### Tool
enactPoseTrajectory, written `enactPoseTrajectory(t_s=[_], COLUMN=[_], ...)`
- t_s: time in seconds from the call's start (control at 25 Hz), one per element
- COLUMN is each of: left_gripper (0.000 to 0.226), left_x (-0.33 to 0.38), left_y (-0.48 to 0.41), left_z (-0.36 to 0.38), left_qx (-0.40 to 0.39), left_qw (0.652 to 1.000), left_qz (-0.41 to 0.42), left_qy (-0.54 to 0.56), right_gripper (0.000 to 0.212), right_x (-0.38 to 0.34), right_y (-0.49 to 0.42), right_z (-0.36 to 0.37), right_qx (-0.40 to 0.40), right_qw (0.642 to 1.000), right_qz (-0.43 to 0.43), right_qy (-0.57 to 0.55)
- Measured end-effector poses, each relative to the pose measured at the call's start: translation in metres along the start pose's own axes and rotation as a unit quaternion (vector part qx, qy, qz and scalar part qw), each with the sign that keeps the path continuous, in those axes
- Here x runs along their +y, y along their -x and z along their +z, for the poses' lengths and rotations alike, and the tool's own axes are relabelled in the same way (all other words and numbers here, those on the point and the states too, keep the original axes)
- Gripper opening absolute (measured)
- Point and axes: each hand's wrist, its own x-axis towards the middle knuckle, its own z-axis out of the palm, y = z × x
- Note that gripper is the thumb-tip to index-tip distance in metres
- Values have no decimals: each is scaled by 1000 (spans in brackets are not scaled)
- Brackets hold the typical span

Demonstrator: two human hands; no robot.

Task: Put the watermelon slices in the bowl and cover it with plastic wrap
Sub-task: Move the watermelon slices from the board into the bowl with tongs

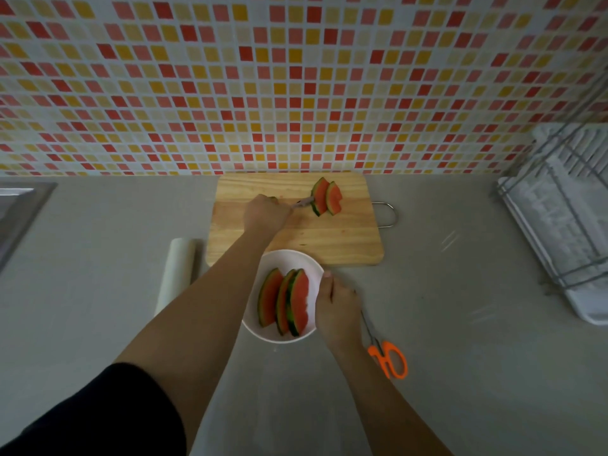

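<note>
A white bowl (292,258) stands on the grey counter just in front of a wooden cutting board (345,238). Three watermelon slices (284,302) lie in the bowl. Two more watermelon slices (327,196) stand on the far part of the board. My left hand (265,213) reaches over the board and grips a metal utensil (302,203) whose tip touches those two slices. My right hand (335,307) holds the bowl's right rim, thumb on its edge. A roll of plastic wrap (177,268) lies left of the bowl, partly behind my left forearm.
Orange-handled scissors (386,352) lie on the counter right of my right hand. A white dish rack (559,218) with wire frame fills the right edge. A sink corner (19,212) shows at the far left. A tiled wall rises behind the board.
</note>
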Motion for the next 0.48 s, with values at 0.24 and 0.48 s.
enactPoseTrajectory(t_s=[0.24, 0.48], left_gripper=[39, 25], left_x=[-6, -43], left_y=[24, 97], left_z=[-27, -65], left_qx=[37, 54], left_qw=[995, 985], left_qz=[-27, -2], left_qy=[92, 167], right_gripper=[42, 41], right_x=[0, 0], right_y=[-2, 1], right_z=[-1, -1], right_qx=[-12, -39], right_qw=[999, 994], right_qz=[22, 66], right_qy=[-19, -73])
